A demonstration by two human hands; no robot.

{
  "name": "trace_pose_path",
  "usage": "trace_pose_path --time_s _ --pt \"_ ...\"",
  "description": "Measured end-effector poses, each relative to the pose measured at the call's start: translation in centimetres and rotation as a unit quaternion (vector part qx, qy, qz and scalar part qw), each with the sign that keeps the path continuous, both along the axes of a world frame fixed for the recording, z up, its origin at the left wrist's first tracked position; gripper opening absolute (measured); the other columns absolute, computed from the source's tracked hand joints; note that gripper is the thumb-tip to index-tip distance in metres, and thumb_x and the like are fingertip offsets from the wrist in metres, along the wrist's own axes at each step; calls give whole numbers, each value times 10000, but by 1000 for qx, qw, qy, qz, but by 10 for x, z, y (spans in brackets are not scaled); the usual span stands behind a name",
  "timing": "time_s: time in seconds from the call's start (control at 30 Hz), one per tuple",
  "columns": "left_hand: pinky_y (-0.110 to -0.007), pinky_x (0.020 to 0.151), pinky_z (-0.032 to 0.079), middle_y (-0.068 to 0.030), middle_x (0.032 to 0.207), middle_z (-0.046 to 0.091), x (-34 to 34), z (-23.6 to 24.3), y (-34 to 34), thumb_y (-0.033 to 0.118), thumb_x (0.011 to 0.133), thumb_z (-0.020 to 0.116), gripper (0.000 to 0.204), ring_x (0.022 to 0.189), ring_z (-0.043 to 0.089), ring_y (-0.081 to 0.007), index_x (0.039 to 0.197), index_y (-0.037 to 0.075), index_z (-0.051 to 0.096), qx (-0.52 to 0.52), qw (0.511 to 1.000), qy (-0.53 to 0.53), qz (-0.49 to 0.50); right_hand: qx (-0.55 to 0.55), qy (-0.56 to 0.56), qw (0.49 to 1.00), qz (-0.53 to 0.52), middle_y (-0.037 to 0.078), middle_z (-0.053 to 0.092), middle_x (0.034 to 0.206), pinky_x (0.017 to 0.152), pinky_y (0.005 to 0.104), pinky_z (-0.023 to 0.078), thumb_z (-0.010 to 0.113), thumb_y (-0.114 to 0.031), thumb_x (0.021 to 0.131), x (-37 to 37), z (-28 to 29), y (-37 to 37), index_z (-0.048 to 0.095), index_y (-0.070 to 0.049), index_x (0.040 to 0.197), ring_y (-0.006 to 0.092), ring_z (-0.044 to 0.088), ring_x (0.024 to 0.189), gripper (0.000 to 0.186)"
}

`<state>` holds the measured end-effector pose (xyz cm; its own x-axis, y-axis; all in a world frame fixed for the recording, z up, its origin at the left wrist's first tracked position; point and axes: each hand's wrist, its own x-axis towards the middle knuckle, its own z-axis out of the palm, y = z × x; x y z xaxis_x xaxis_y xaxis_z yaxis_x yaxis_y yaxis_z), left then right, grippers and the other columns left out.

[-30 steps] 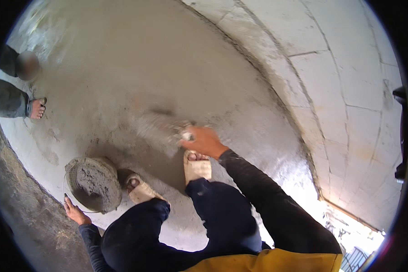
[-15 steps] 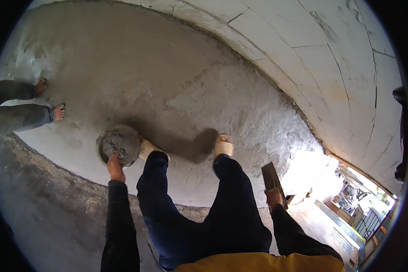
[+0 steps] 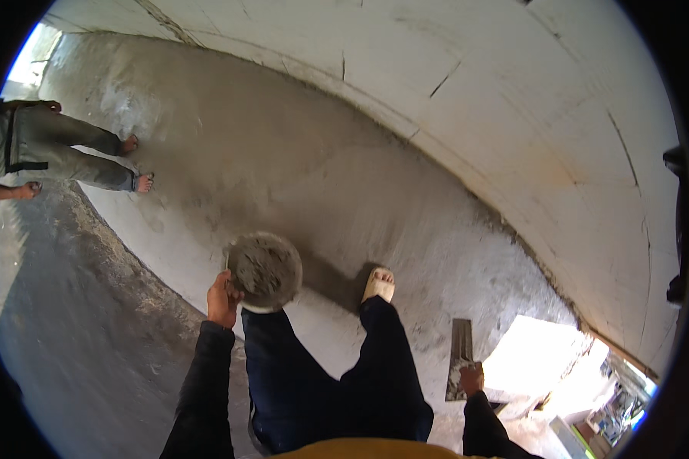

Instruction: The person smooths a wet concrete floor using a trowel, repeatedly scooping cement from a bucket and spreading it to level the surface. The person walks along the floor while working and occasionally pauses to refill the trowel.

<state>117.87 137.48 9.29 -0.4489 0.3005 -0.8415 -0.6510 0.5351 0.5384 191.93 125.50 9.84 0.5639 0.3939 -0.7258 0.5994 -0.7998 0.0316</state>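
Note:
My left hand [image 3: 223,300] grips the near-left rim of a round basin [image 3: 266,309]. Grey wet mortar [image 3: 264,266] fills much of it, and the basin hangs just beyond my left knee, covering my left foot. Out to the right, my right hand [image 3: 471,378] is closed round the handle of a long rectangular plastering trowel [image 3: 461,342]. Its flat side faces up, with mortar smeared near the handle. Beneath lies a broad grey floor strip [image 3: 321,168] of smoothed mortar. My right foot [image 3: 379,283], in a pale slipper, stands on it.
A barefoot person in grey trousers [image 3: 84,145] stands at the left on the strip. A pale block wall [image 3: 513,130] borders its far side. A rough edge [image 3: 130,268] separates it from darker floor [image 3: 76,321]. Bright light and stacked items [image 3: 608,398] appear at lower right.
The view has shifted, bringing more of the other person into it. The basin now sits closer to my left knee and tilts toward me. The trowel has turned to show its broad side.

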Motion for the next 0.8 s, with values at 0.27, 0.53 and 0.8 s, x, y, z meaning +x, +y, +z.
trace_pose_path --time_s 0.27,0.53,0.8 --pt "-377 735 521 6 662 450 108 -16 -19 287 989 617 185 619 514 -160 1017 106 594 -29 991 -105 74 48 67 984 -159 72 546 646 419 385 437 715 -360 911 67 5 90 543 -27 924 188 523 465 375" --pt "-372 746 534 -2 777 497 136 -114 -22 245 944 687 144 725 560 -156 976 116 633 -29 988 -119 91 194 65 946 252 337 682 1111 890 499 511 713 -306 879 -88 -6 200 599 94 1227 496 660 1061 543" --pt "-330 732 526 34 733 488 94 -160 -60 216 942 682 120 646 497 -95 1014 126 648 -59 990 8 125 273 109 853 432 231 724 929 730 537 527 694 -463 935 -206 -199 390 611 -56 1112 452 701 852 452"
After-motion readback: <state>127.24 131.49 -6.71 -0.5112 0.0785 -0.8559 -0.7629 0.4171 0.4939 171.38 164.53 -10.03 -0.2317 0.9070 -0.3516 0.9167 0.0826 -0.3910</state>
